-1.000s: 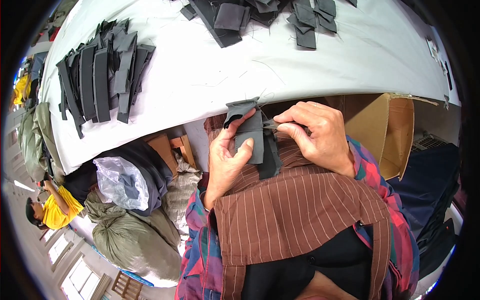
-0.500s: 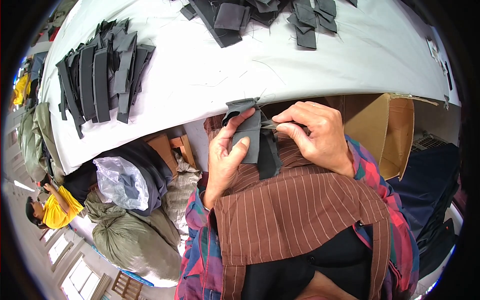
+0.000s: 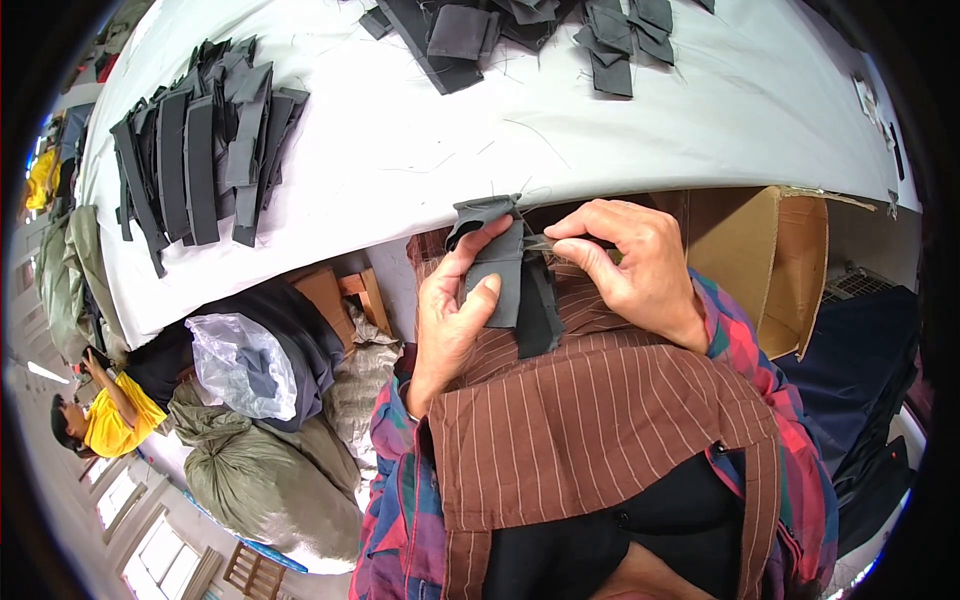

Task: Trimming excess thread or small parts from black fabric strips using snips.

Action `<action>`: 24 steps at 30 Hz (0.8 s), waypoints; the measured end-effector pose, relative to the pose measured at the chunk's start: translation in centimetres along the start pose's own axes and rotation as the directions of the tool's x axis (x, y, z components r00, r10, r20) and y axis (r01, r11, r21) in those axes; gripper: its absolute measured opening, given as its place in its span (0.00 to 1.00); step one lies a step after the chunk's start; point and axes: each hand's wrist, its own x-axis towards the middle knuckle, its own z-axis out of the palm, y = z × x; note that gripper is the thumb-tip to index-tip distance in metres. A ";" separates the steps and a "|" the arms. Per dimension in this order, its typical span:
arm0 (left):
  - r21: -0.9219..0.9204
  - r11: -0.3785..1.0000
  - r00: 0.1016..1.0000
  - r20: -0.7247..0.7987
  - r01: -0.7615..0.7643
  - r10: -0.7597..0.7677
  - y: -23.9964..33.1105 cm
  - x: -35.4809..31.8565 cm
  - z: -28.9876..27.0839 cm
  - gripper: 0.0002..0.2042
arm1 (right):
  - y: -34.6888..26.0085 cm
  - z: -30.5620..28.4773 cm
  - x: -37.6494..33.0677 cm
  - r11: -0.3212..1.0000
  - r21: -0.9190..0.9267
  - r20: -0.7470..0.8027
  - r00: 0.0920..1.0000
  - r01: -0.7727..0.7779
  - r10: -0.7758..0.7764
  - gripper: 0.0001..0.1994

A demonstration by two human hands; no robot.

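Observation:
My left hand [image 3: 454, 305] grips a dark grey fabric strip [image 3: 497, 262] just off the table's near edge, with the thumb on its face and a finger across its folded upper part. Another flap of the same dark cloth hangs down on its right side. My right hand [image 3: 640, 262] pinches a thin, pointed metal tool [image 3: 538, 243] between thumb and index finger. Its tip meets the right edge of the strip. Most of the tool is hidden by the fingers, so its kind is unclear.
A white-covered table [image 3: 400, 165] carries a row of dark fabric strips [image 3: 200, 150] at left and a heap of dark pieces [image 3: 465, 35] at the far side. Below stand a cardboard box [image 3: 735, 260] and a stuffed sack [image 3: 260, 470]. A person in yellow [image 3: 122, 412] is at far left.
My right hand has shifted very slightly, and the metal tool with it, at the strip's edge. My left hand and the fabric strip have stayed in place.

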 end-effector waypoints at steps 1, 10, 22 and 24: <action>0.000 1.000 1.000 0.000 0.000 0.000 0.1 0.0 0.1 0.24 | 0.0 0.0 0.0 1.000 -0.003 -0.001 1.000 0.008 -0.008 0.05; 0.033 0.999 1.000 -0.004 0.005 -0.005 0.2 0.1 0.1 0.24 | 0.0 0.1 0.1 0.991 -0.024 -0.010 0.991 0.130 -0.130 0.06; 0.003 1.000 1.000 0.024 -0.002 0.002 0.1 0.1 0.0 0.24 | 0.2 0.3 0.1 0.998 0.045 -0.009 0.999 0.052 -0.052 0.05; 0.003 1.000 1.000 0.025 -0.004 0.004 0.2 0.1 0.0 0.24 | 0.1 0.2 0.1 0.998 0.020 0.000 0.998 0.066 -0.066 0.05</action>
